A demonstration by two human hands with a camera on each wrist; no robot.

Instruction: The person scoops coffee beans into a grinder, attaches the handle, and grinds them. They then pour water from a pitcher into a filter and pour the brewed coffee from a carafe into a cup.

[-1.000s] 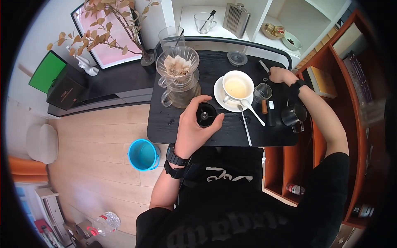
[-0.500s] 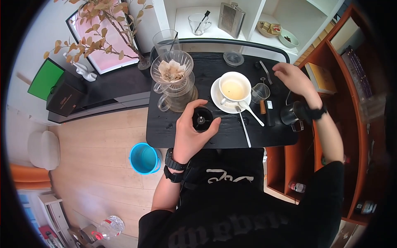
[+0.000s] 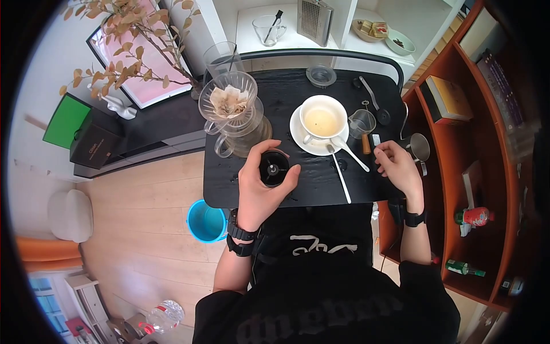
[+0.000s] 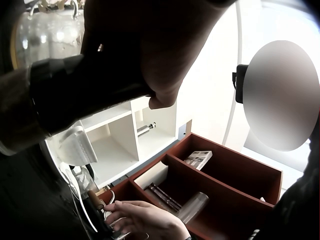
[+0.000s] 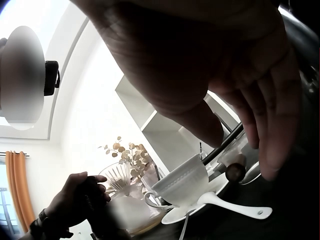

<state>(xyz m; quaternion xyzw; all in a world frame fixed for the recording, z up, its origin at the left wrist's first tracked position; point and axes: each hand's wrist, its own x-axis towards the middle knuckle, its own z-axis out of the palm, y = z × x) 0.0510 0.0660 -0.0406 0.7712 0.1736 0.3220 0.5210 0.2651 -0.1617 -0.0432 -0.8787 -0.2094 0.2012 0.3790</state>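
Trouble, judging by the head view, would most likely come from the crowding: the left hand (image 3: 259,188) grips an upright black cylinder (image 3: 274,168) near the table's (image 3: 303,186) front edge, close to the glass carafe (image 3: 243,139), so a careless swing might knock that glass. The right hand (image 3: 399,166), fingers loosely bent around nothing, hovers near the white spoon (image 3: 354,155) and the long thin spoon (image 3: 341,180); a sleeve or finger catching either handle could jolt the white cup (image 3: 323,101) and slop its pale liquid. From above, the cylinder looks dark-walled and uncapped, with a small metal shaft in the middle; a slackening grip could let it tip, and I can't tell whether anything's inside. Over in the left wrist view, its side looks smooth and glossy black, with a paler, brownish section at one end. By the right wrist view, the cylinder is just a dim silhouette in the left hand, while the right hand's fingers hang relaxed, carrying nothing.
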